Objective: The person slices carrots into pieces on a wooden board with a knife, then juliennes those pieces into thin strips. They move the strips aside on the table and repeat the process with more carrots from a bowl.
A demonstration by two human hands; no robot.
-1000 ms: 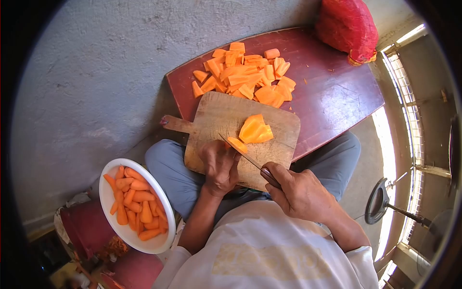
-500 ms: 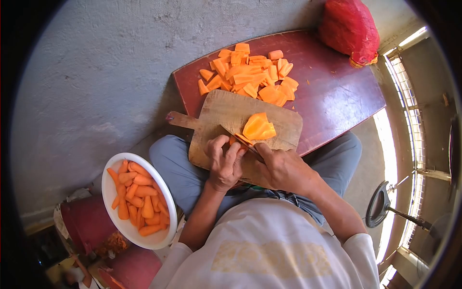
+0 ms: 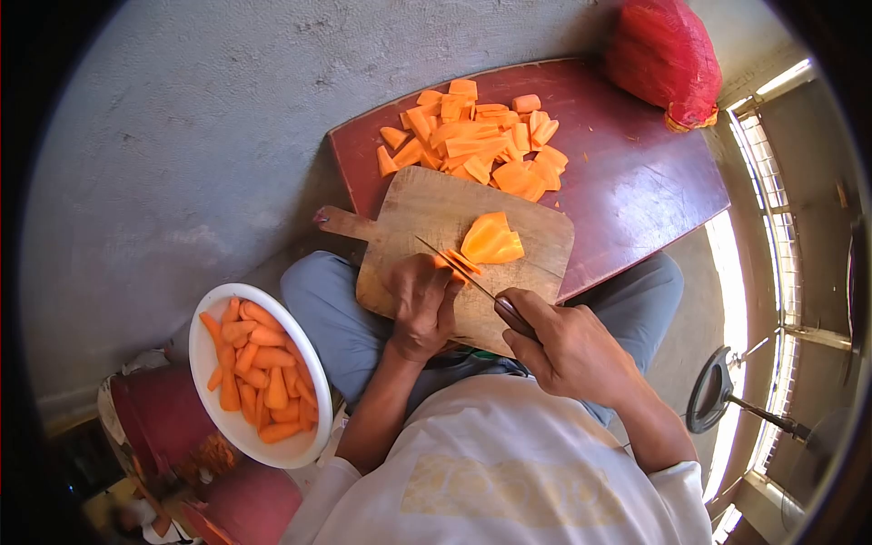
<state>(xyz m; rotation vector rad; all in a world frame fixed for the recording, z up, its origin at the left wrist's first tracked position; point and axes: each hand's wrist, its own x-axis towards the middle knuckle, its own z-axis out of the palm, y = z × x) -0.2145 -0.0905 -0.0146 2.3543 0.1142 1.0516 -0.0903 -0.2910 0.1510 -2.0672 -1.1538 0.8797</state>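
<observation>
My right hand (image 3: 568, 345) grips the handle of a knife (image 3: 490, 295), whose blade points up and left over the wooden cutting board (image 3: 536, 222). At the blade's side my left hand (image 3: 422, 304) has its fingers bent around a carrot piece (image 3: 445, 263), which they partly hide. Thin carrot slices lie along the blade. Just above them rests a small pile of flat carrot slices (image 3: 491, 239). The board lies across the lap, its upper edge on the red table.
Cut carrot pieces (image 3: 472, 136) are heaped on the red table (image 3: 654, 182). A red sack (image 3: 661, 59) sits at its far corner. At the left stands a white basin (image 3: 202, 363) of whole carrots, near red containers (image 3: 245, 500). A person is partly visible at lower left.
My right hand has moved right and slightly down, drawing the knife back so that more of its blade shows. My left hand has turned slightly, its fingers still at the carrot.
</observation>
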